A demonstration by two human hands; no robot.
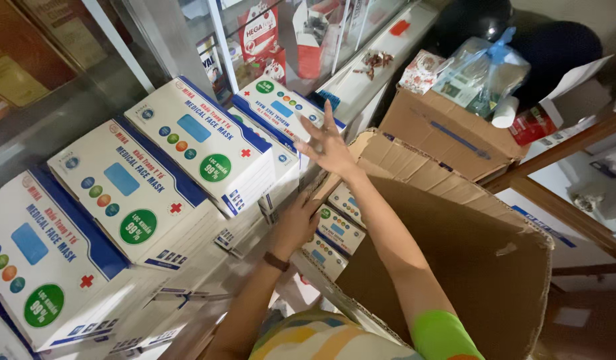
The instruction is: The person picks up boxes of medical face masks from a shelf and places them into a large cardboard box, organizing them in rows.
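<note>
My right hand [329,143] is raised with fingers spread, beside a white and blue face-mask box [281,107] lying on the glass counter, touching or just short of it. My left hand [296,223] reaches down toward the mouth of a large open cardboard carton [481,267], at the edge of the stacked mask boxes; whether it grips one I cannot tell. Inside the carton lie more mask boxes [339,230]. A dark band sits on my left wrist.
Three stacks of the same mask boxes [131,187] lean in a row on the glass counter [54,127] at left. A second cardboard box [448,133] holding a plastic bag and a white bottle stands behind the carton. A wooden shelf frame [568,207] is at right.
</note>
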